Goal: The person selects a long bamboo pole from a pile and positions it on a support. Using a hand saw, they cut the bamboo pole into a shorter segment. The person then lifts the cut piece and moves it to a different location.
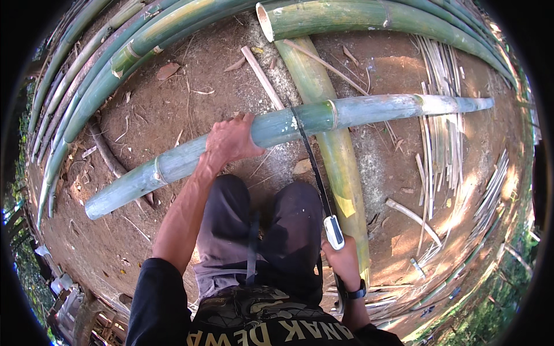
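A thick green bamboo pole (190,155) lies crosswise in front of my knees. My left hand (231,138) grips it from above, left of the saw, with fingers wrapped over its far side. My right hand (341,256) is closed round the white and black handle of a hand saw (314,164). The saw's dark, narrow blade crosses the pole just left of a node, with pale dust beside it. Under the pole runs another yellow-green bamboo (349,184), lying lengthwise on the ground. How deep the blade sits in the pole cannot be made out.
Long bamboo poles (138,49) are stacked at the far left. A cut thick bamboo (329,20) lies across the far side. Split bamboo strips (441,138) and offcuts (412,216) lie on the right. A thin stick (262,78) and a branch (109,155) rest on the brown soil.
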A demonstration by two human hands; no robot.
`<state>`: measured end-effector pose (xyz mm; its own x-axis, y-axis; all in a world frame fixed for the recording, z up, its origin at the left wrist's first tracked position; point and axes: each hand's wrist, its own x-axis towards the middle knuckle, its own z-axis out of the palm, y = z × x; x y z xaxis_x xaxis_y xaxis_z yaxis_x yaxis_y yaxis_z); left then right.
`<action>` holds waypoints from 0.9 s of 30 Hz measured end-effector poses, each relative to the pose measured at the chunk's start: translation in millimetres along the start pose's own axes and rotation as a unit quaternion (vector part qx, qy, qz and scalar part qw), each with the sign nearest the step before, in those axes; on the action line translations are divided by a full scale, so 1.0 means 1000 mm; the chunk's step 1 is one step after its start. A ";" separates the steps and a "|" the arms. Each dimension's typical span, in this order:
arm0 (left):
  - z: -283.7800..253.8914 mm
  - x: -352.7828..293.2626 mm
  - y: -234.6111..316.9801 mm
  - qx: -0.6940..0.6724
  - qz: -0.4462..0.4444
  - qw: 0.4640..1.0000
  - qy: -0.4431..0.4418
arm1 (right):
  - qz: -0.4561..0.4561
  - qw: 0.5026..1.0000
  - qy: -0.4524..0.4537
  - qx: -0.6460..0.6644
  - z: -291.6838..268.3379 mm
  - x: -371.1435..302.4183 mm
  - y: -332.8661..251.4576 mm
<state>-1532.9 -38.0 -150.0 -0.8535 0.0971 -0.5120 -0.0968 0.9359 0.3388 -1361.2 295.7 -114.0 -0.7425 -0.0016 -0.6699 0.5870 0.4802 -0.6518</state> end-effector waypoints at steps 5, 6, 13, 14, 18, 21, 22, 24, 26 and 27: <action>0.012 0.006 0.008 0.011 0.020 0.999 0.040 | -0.030 0.999 0.021 -0.034 0.057 0.144 -0.080; 0.011 0.005 0.007 0.009 0.021 0.999 0.030 | -0.035 0.998 0.014 -0.044 0.056 0.142 -0.078; 0.007 0.004 -0.001 0.014 0.009 0.999 0.028 | -0.019 0.999 0.007 -0.031 0.009 0.016 -0.018; 0.006 0.000 -0.002 0.019 0.003 0.999 0.033 | -0.037 0.999 0.005 -0.034 0.011 0.025 -0.020; 0.006 0.011 0.004 -0.003 0.035 0.999 0.037 | -0.037 0.992 0.070 -0.095 0.056 0.127 -0.092; 0.012 0.002 0.003 -0.002 0.028 0.999 0.017 | -0.005 0.998 -0.008 -0.057 0.043 0.122 -0.065; 0.006 0.003 -0.004 -0.001 0.019 1.000 0.017 | -0.006 0.999 -0.014 -0.051 0.037 0.092 -0.050; 0.009 0.001 -0.004 0.003 0.013 1.000 0.026 | 0.018 1.000 0.006 -0.019 0.016 0.018 -0.016; 0.014 -0.004 0.000 0.026 0.009 0.998 0.065 | -0.025 0.999 0.017 -0.015 0.013 0.005 -0.003; 0.008 0.001 -0.001 0.017 0.015 0.998 0.054 | -0.056 0.998 0.031 -0.013 0.016 0.020 -0.002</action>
<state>-1529.5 -35.8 -157.1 -0.9058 0.0907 -0.4139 -0.0539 0.9442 0.3248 -1372.3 281.0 -131.4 -0.8216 -0.0024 -0.5700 0.4921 0.5019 -0.7113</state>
